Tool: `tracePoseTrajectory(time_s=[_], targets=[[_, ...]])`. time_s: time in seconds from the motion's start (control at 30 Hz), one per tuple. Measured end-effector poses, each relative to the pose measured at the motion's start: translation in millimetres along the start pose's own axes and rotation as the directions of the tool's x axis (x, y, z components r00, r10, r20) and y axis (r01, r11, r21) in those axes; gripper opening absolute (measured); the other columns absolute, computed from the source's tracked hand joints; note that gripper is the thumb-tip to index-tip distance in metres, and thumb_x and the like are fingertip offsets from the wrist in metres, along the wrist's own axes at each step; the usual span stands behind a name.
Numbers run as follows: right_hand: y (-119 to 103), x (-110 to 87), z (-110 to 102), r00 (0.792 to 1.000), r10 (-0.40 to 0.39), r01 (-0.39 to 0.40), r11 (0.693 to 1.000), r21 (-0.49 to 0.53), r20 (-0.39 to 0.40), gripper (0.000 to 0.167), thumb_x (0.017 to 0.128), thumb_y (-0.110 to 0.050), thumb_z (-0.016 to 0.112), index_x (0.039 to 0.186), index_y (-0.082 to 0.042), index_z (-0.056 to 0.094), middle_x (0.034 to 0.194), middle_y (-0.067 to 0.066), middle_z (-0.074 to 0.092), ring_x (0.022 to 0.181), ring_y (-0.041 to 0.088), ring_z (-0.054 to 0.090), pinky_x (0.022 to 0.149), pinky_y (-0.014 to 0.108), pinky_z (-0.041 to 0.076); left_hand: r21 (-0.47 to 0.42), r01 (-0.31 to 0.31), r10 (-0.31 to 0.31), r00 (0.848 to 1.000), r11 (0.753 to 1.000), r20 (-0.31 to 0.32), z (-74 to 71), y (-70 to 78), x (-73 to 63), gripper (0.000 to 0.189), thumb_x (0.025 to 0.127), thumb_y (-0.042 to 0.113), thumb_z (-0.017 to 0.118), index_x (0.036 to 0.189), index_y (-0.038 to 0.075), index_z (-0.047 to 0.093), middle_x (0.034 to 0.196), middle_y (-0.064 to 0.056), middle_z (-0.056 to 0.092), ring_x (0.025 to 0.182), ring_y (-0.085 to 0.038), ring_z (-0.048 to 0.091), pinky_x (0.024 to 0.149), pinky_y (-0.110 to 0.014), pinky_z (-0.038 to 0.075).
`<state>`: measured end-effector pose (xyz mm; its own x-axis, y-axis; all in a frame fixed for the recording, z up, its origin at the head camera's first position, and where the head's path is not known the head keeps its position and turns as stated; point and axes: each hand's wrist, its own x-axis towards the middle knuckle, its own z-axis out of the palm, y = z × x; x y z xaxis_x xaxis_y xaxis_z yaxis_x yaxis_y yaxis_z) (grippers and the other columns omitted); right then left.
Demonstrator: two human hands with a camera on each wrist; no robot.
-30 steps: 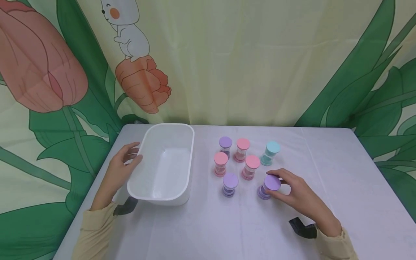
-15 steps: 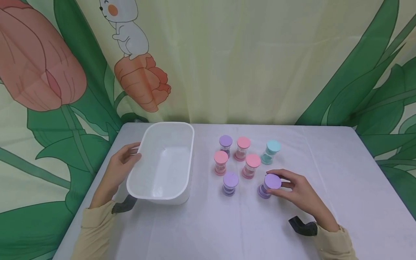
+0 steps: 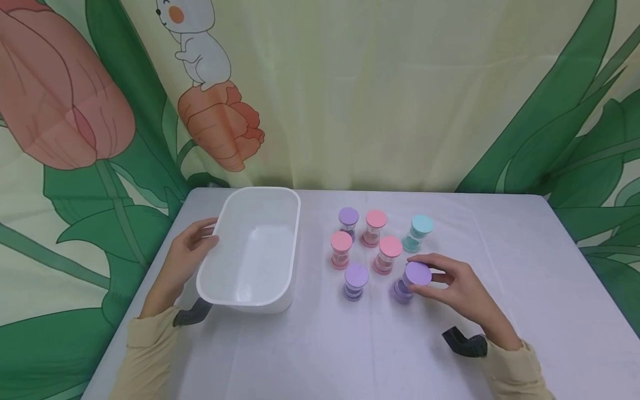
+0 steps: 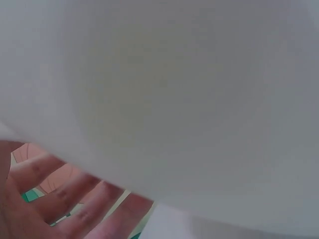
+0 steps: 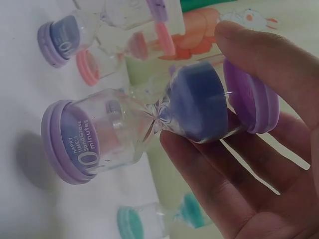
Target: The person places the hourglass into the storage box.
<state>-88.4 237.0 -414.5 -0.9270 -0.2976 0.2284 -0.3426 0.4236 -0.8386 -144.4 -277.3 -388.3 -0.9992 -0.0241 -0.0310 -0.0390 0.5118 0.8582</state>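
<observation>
My right hand (image 3: pixel 452 283) pinches a purple-capped hourglass (image 3: pixel 417 273) between thumb and fingers. In the right wrist view, dark blue-violet sand fills the bulb nearer the hand, and lettering about minutes marks the other end cap (image 5: pixel 72 142). The hourglass leans a little; whether its base touches the table I cannot tell. On the left, my left hand (image 3: pixel 185 255) touches the side of a white plastic tub (image 3: pixel 287 283), thumb by the rim. Its fingers lie fairly straight along the outer wall in the left wrist view, where the tub's blurred surface fills most of the picture.
Several more hourglasses stand right of the tub: a front purple one (image 3: pixel 356 278), a back purple one (image 3: pixel 348 218), pink ones such as this pink hourglass (image 3: pixel 390 249), and a turquoise one (image 3: pixel 420 228). A patterned curtain (image 3: pixel 350 100) hangs behind the white-covered table (image 3: pixel 320 355).
My right hand has shifted slightly left and away from me with the purple hourglass, which tilts more now. The left hand and the tub stay about where they were.
</observation>
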Motion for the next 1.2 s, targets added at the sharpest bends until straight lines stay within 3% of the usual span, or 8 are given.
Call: tracePoseTrajectory(time_s=[0.2,0.33,0.47,0.67,1.0,1.2], targets=[[-13,8.7,-5,0.998,-0.065,0.066,0.998,0.02,-0.018,0.051,0.072,0.002,0.085,0.119,-0.006,0.068,0.114,-0.002,0.069,0.106,0.002,0.062,0.085,0.019,0.055,0.005,-0.003,0.003,1.0,1.0,0.002,0.1,-1.9,-0.2,0.055,0.101,0.041,0.053,0.149,0.016,0.043,0.139,-0.017,0.055,0.121,-0.034,0.06,0.087,-0.03,0.055],[-20,16.4,-10,0.995,-0.095,0.095,0.995,0.024,-0.01,0.052,0.071,0.004,0.085,0.119,-0.006,0.067,0.114,-0.005,0.068,0.104,0.003,0.063,0.085,0.019,0.055,-0.005,-0.012,0.012,1.0,1.0,0.008,-0.6,-2.4,0.0,0.054,0.101,0.039,0.054,0.149,0.015,0.044,0.139,-0.016,0.055,0.116,-0.023,0.062,0.081,-0.019,0.053],[-27,24.6,-16,0.993,-0.115,0.115,0.993,0.017,-0.016,0.054,0.069,0.008,0.085,0.118,-0.005,0.067,0.114,-0.006,0.068,0.103,0.004,0.064,0.085,0.018,0.055,-0.021,-0.019,0.019,1.0,1.0,0.023,-1.0,-2.3,0.4,0.053,0.101,0.037,0.054,0.149,0.015,0.044,0.141,-0.016,0.054,0.112,-0.013,0.061,0.081,-0.017,0.053],[-36,34.8,-17,0.994,-0.104,0.104,0.994,-0.012,-0.008,0.053,0.071,0.002,0.086,0.12,-0.007,0.067,0.116,-0.006,0.067,0.104,0.004,0.064,0.084,0.017,0.055,-0.024,-0.021,0.022,0.999,0.999,0.025,-1.3,-3.8,-0.6,0.053,0.102,0.037,0.054,0.149,0.016,0.043,0.141,-0.016,0.054,0.112,-0.011,0.06,0.081,-0.018,0.053],[-49,44.3,-13,0.994,-0.109,0.11,0.994,-0.026,0.016,0.048,0.072,-0.003,0.087,0.115,-0.011,0.07,0.109,-0.002,0.069,0.098,0.007,0.065,0.081,0.02,0.057,-0.004,-0.014,0.014,1.0,1.0,0.01,0.1,-4.5,-2.1,0.055,0.101,0.041,0.053,0.149,0.015,0.043,0.142,-0.015,0.054,0.122,-0.033,0.058,0.082,-0.019,0.053],[-56,45.7,-12,0.996,-0.086,0.087,0.996,-0.034,0.036,0.044,0.074,-0.007,0.087,0.114,-0.014,0.071,0.107,-0.002,0.07,0.096,0.007,0.065,0.079,0.021,0.057,-0.015,-0.023,0.023,0.999,1.0,0.027,-0.5,-3.8,-4.0,0.056,0.101,0.042,0.053,0.15,0.017,0.042,0.142,-0.014,0.053,0.119,-0.021,0.059,0.084,-0.019,0.052]])
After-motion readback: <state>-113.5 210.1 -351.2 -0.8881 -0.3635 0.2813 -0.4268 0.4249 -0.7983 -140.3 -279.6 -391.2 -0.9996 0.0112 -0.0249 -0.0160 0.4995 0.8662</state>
